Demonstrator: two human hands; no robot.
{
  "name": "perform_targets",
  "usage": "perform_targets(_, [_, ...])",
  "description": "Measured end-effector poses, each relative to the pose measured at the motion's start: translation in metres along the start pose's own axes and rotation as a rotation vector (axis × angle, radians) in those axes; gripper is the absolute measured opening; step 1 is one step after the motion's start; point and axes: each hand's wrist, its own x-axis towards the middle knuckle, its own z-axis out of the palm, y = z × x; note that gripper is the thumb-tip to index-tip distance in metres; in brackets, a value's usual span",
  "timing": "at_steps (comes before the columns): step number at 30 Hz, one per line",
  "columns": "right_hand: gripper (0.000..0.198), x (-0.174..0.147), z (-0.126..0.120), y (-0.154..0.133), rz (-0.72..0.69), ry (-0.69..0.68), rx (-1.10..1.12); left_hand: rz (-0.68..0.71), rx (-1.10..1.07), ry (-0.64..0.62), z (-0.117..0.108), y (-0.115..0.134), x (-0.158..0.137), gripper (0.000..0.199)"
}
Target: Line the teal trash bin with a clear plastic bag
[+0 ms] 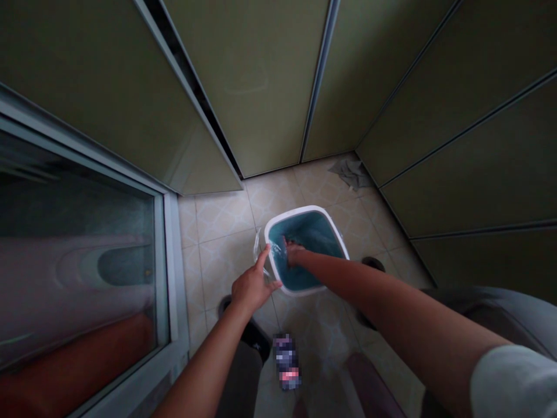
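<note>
A white-rimmed bin (311, 210) with a blue-green inside stands on the floor in front of me. Clear plastic film (256, 242), apparently a bag lining the bin, shows over the left rim and inside. My left hand (251, 289) is at the bin's left side, thumb and index finger spread and touching the rim; its other fingers are mostly hidden. Down inside the bin, my right hand (294, 254) is near the left inner wall by the film. Its fingers are dim and partly hidden, so their grip cannot be made out.
A grey cloth (351, 173) lies in the far corner. Greenish panels (278, 87) stand ahead and to the right. A glass door frame (172, 278) is at left. Below the bin, a blurred-out item (287, 361) lies between my feet.
</note>
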Motion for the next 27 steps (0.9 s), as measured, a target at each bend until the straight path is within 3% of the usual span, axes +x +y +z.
perform_targets(6, [0.132, 0.012, 0.012, -0.019, 0.087, -0.103, -0.131, -0.031, 0.004, -0.005, 0.0, 0.003, 0.001, 0.102])
perform_targets(15, [0.135, 0.028, 0.025, -0.012, 0.133, -0.091, -0.038, -0.047, -0.007, -0.023, 0.0, 0.002, 0.004, 0.105])
perform_targets(18, [0.128, 0.029, 0.024, -0.01, 0.159, -0.087, 0.001, -0.046, 0.003, -0.027, -0.002, 0.004, 0.003, 0.104])
perform_targets(23, [0.099, 0.036, 0.033, -0.001, 0.149, -0.043, -0.072, -0.039, 0.01, -0.031, -0.005, 0.006, 0.003, 0.104])
perform_targets(27, [0.099, 0.038, 0.039, -0.001, 0.151, -0.022, -0.073, -0.032, 0.002, -0.028, -0.003, 0.005, 0.004, 0.106])
